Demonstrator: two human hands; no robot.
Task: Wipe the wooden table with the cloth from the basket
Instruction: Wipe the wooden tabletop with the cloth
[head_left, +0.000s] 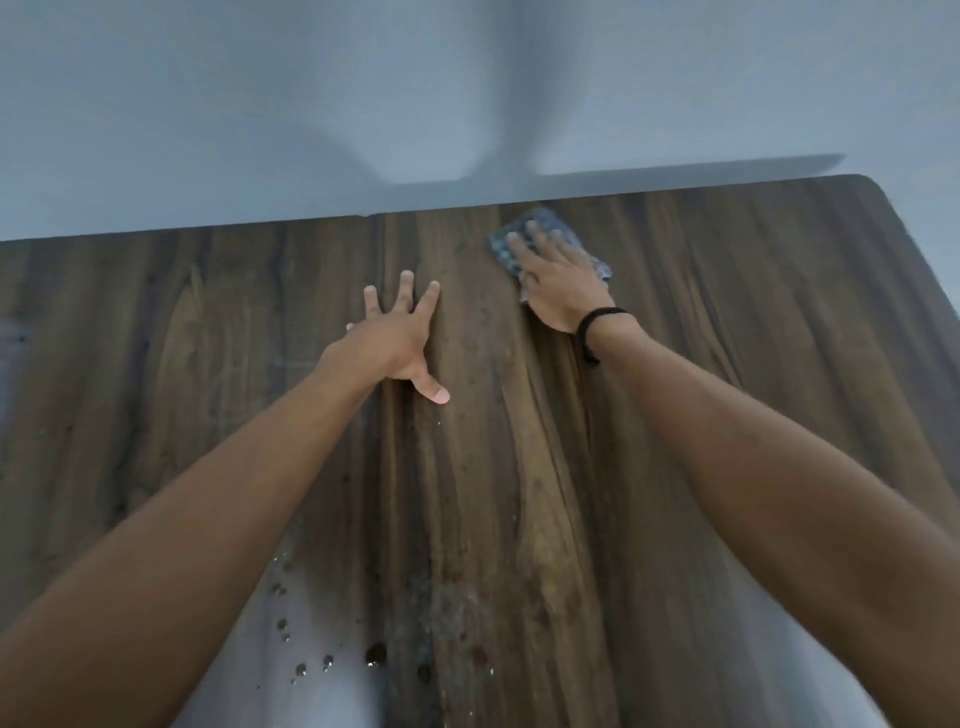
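Observation:
A dark wooden table fills the lower view. Near its far edge lies a blue-grey patterned cloth, pressed flat under my right hand, whose fingers spread over it. A black band circles that wrist. My left hand rests palm down on the bare wood to the left of the cloth, fingers apart, holding nothing. Water droplets and a wet sheen show on the near part of the table, between my forearms. No basket is in view.
A plain pale wall rises right behind the table's far edge. The table's rounded far right corner is visible; its right edge runs down the frame's right side.

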